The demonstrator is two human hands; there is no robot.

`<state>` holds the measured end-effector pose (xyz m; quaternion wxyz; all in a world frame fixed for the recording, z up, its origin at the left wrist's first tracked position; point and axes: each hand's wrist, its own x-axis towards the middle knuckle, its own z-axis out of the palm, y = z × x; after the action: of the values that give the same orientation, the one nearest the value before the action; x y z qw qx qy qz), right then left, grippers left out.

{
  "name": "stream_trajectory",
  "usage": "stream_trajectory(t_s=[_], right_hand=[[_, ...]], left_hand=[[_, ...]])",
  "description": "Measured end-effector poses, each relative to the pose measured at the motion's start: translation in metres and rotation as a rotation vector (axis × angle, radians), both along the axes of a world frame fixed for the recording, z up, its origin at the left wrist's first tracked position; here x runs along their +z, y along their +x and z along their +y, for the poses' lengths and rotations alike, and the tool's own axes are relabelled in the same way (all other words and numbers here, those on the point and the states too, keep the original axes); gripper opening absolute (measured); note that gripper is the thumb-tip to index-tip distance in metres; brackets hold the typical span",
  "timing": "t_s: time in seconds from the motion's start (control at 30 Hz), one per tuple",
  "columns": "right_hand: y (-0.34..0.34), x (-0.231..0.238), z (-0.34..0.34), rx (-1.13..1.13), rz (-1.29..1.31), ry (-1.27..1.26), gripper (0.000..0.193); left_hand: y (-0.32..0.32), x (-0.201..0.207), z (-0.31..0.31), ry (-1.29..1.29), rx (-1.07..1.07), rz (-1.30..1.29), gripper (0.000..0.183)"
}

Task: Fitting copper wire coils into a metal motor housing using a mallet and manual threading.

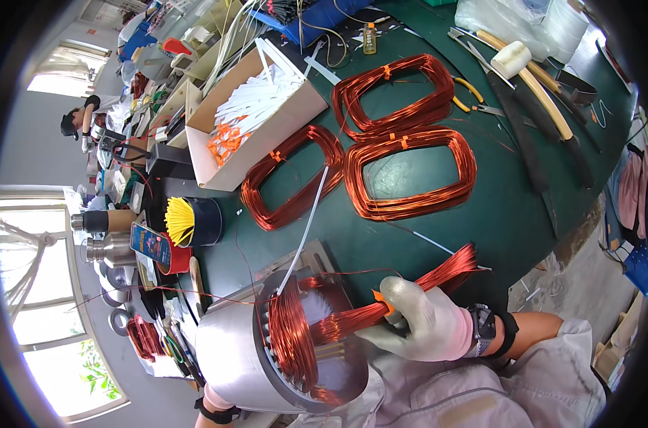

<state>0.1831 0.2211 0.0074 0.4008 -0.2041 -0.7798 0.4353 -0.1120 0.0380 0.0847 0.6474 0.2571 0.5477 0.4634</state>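
Right hand [429, 321]: white-gloved, fingers closed around the loose part of a copper coil [445, 272], just beside its orange tie [381, 303].
Left hand [213, 397]: only the cuff and wrist show at the lower left; the rest is behind the stator, so its grasp cannot be told.
Coil: one end reaches into the stator's mouth, the other sticks out past the right hand over the table.
Stator [231, 349]: grey metal cylinder lying on its side, close to the person's lap, open end toward the right hand.
Winding [292, 342]: copper strands bunched inside the stator's rim.
White strip [306, 228]: slants up from the rim, its tip over a spare coil.
Spare coils: three on the green table [506, 221], one left [265, 217], one in front [409, 208], one behind [443, 89].
Cup [208, 221]: dark, full of yellow sticks [179, 221], near a phone [151, 244].
Box [285, 121]: holds white slips [260, 100] and orange ties [228, 143].
Tools: yellow-handled pliers [466, 93] and a white-headed mallet [513, 59], far right.
Co-worker [81, 121]: at the far left, in a dark cap.
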Motion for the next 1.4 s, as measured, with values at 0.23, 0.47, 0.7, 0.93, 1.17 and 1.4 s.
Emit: stream_trajectory(t_s=[0.23, 0.47, 0.7, 0.93, 1.17, 1.4], right_hand=[[0.001, 0.005, -0.001, -0.041, -0.027, 0.057, 0.074], [0.0, 0.0, -0.005, -0.007, -0.02, 0.004, 0.08], [0.004, 0.005, -0.011, 0.037, -0.072, -0.203, 0.062], [0.003, 0.0, -0.013, -0.003, -0.012, -0.186, 0.053], [0.004, 0.002, -0.009, 0.011, -0.12, -0.079, 0.044], [0.003, 0.006, -0.011, 0.035, -0.053, -0.113, 0.057]], left_hand=[[-0.016, -0.009, -0.018, 0.081, 0.028, 0.019, 0.062], [-0.005, -0.001, -0.001, 0.036, -0.012, -0.032, 0.073], [-0.011, -0.003, -0.004, 0.034, -0.009, 0.05, 0.065], [-0.061, -0.031, -0.037, -0.154, 0.119, -0.072, 0.063], [-0.03, -0.011, 0.012, -0.033, 0.03, -0.215, 0.053], [-0.018, 0.016, 0.023, -0.225, 0.042, -0.133, 0.062]])
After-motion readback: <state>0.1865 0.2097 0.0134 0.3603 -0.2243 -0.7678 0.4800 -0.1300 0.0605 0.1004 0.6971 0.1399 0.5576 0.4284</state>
